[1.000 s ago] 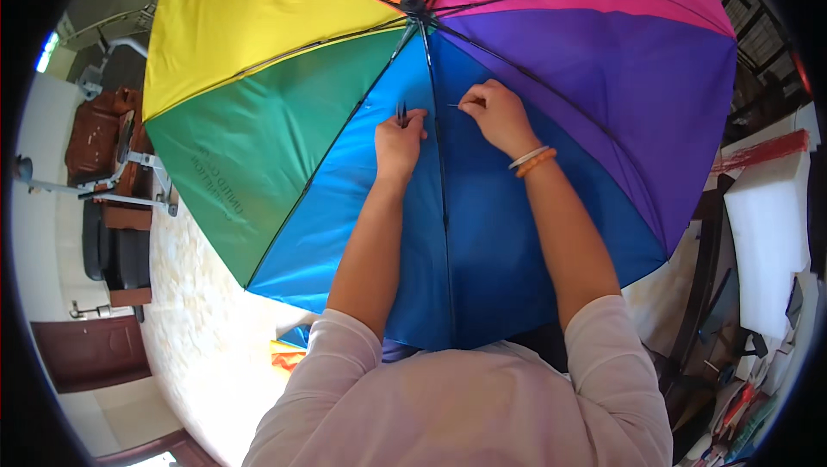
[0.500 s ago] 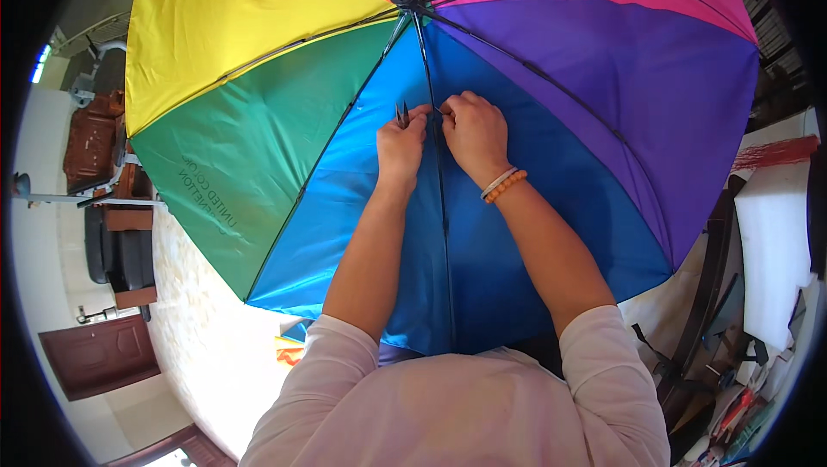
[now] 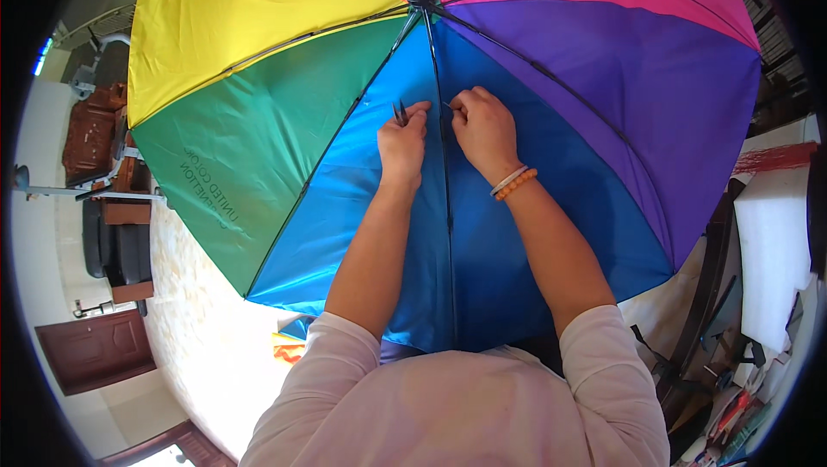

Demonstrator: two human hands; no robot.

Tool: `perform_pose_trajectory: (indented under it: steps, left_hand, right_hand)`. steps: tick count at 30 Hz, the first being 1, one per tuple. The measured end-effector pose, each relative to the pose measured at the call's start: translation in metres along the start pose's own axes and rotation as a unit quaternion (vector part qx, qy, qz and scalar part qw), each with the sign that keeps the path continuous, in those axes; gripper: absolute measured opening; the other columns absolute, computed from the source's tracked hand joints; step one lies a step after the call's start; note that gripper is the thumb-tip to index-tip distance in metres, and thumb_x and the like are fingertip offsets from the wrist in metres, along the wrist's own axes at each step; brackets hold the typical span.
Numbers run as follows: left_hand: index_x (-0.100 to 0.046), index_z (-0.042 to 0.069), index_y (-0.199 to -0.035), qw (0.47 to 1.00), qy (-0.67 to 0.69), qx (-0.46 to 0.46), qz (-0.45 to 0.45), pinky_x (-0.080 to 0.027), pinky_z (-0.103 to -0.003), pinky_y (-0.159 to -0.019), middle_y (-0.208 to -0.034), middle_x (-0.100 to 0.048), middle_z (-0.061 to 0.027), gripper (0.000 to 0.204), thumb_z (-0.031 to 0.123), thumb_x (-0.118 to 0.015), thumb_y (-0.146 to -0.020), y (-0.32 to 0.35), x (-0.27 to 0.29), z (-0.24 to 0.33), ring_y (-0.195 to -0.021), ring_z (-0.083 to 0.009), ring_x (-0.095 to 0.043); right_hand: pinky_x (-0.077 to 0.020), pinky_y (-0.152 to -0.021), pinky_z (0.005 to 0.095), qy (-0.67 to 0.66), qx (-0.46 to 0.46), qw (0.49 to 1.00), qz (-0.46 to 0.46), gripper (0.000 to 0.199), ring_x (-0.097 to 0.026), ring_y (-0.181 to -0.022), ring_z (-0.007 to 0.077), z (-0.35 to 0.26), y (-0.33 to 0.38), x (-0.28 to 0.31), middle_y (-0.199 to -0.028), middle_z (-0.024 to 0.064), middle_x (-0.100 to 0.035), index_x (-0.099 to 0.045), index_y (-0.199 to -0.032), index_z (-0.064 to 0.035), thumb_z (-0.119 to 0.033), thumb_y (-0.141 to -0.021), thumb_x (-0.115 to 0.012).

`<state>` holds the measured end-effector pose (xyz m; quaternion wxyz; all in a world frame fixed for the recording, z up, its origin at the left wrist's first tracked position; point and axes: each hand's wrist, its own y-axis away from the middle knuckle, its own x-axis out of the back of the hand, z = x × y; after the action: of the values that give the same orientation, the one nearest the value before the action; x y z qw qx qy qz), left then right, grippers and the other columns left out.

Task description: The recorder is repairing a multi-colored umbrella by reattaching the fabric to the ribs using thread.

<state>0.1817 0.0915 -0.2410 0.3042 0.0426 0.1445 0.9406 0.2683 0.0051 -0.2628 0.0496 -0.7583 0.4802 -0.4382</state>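
A large open umbrella (image 3: 284, 148) of thin fabric in wedge-shaped panels, yellow, green, blue, purple, pink and orange, is filling most of the view, its inner side facing the person and its dark metal ribs fanning out from a hub near the top edge. The pale stone-patterned floor (image 3: 185, 312) is showing under its lower left rim, with a brown wooden door (image 3: 95, 351) lying further left. The person's forearms are reaching up from pale pink sleeves (image 3: 448, 407) across the two blue panels. The left hand (image 3: 403, 141) is pressing against the blue fabric just left of the central dark rib (image 3: 448, 234), its fingers curled closed around a small dark pointed tool (image 3: 400, 112) whose tips are sticking up above the knuckles. The right hand (image 3: 484, 127), wearing a white and an orange beaded bracelet (image 3: 510, 183) at the wrist, is sitting just right of that rib, its fingers pinched shut at the rib itself; what exactly they are gripping is too small to tell.
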Motion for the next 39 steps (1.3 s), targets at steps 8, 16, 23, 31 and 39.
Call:
perform_pose_trajectory:
  steps: [8,16,23,31,39]
  left_hand:
    - [-0.067,0.002,-0.102,1.0,-0.026,-0.01,0.0,-0.027,-0.018,-0.046,-0.062,-0.046,0.0027,0.02,0.012,-0.055,-0.089,0.0,-0.003,-0.002,-0.053,-0.0053,-0.036]
    - [-0.067,0.003,-0.101,1.0,0.012,0.012,0.0,-0.024,-0.018,-0.043,-0.06,-0.044,0.0036,0.019,0.013,-0.057,-0.089,-0.003,-0.004,-0.002,-0.049,-0.0047,-0.034]
    - [-0.067,0.002,-0.086,0.997,0.048,0.06,0.013,-0.031,-0.019,-0.046,-0.066,-0.055,-0.0004,0.015,0.014,-0.06,-0.088,-0.011,-0.006,0.004,-0.053,-0.0058,-0.04]
    - [-0.065,0.001,-0.088,0.99,-0.021,-0.134,0.045,-0.03,-0.017,-0.044,-0.079,-0.066,-0.0063,0.014,0.015,-0.059,-0.089,-0.014,-0.007,-0.009,-0.052,-0.0046,-0.038]
    - [-0.061,0.0,-0.101,0.99,0.138,0.029,-0.007,-0.033,-0.016,-0.046,-0.094,-0.068,-0.009,0.018,0.015,-0.058,-0.092,-0.004,0.001,0.001,-0.054,-0.0034,-0.039]
  right_hand:
    - [-0.0461,-0.065,0.0366,0.018,-0.032,0.998,-0.055,0.004,-0.058,-0.067,0.0267,-0.003,-0.003,0.006,-0.077,0.0067,-0.06,-0.063,-0.077,-0.0053,-0.005,-0.073,-0.062]
    - [-0.0465,-0.067,0.0372,-0.001,-0.032,0.997,-0.066,0.004,-0.058,-0.069,0.0272,0.001,-0.004,0.002,-0.079,0.0061,-0.061,-0.062,-0.077,-0.0058,-0.005,-0.073,-0.062]
    - [-0.047,-0.067,0.0369,-0.01,0.045,0.999,-0.014,0.008,-0.058,-0.07,0.0273,0.003,-0.01,-0.007,-0.081,0.007,-0.06,-0.061,-0.083,-0.0051,-0.005,-0.075,-0.063]
    - [-0.0485,-0.067,0.0355,-0.09,-0.012,0.995,0.03,0.015,-0.059,-0.071,0.0264,0.0,-0.012,0.012,-0.086,0.0081,-0.061,-0.061,-0.093,-0.0036,-0.003,-0.078,-0.06]
    - [-0.0497,-0.069,0.0328,-0.151,-0.093,0.982,0.06,0.021,-0.063,-0.075,0.0234,0.01,-0.014,0.016,-0.094,0.0084,-0.065,-0.061,-0.1,-0.0023,-0.001,-0.081,-0.055]
